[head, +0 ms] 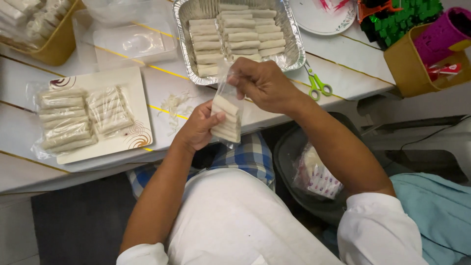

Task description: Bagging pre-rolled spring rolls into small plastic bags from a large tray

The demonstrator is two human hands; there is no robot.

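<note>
Rolls fill the clear bag (pixel 226 115) that we hold between both hands, just over the near edge of the table (pixel 343 78) and above our lap. Our left hand (pixel 198 128) cups the bag from below and from the side, fingers curled around its lower half and thumb pressed on the front of the stacked rolls. Our right hand (pixel 262 84) is above it, fingers pinched on the bag's open top and pulling the plastic upward. Inside the bag we see several pale rolls lying one on another.

Just behind our right hand sits a foil tray (pixel 292 46) with more of the same rolls laid in two rows. To the left, a white square plate (pixel 132 98) carries two filled bags (pixel 83 118) lying side by side, touching each other. Between plate and tray a few pale scraps (pixel 172 104) lie on the table. Green-handled scissors (pixel 318 84) rest to the right of the tray, near the table edge. Behind the plate we see a loose sheet of clear plastic (pixel 135 44), and at the far left corner a yellow basket (pixel 56 41) with more wrapped rolls. At the far right stands another yellow container (pixel 417 68) holding a pink object. Below the table, right of our lap, a dark bin (pixel 289 162) holds a crumpled wrapper.
</note>
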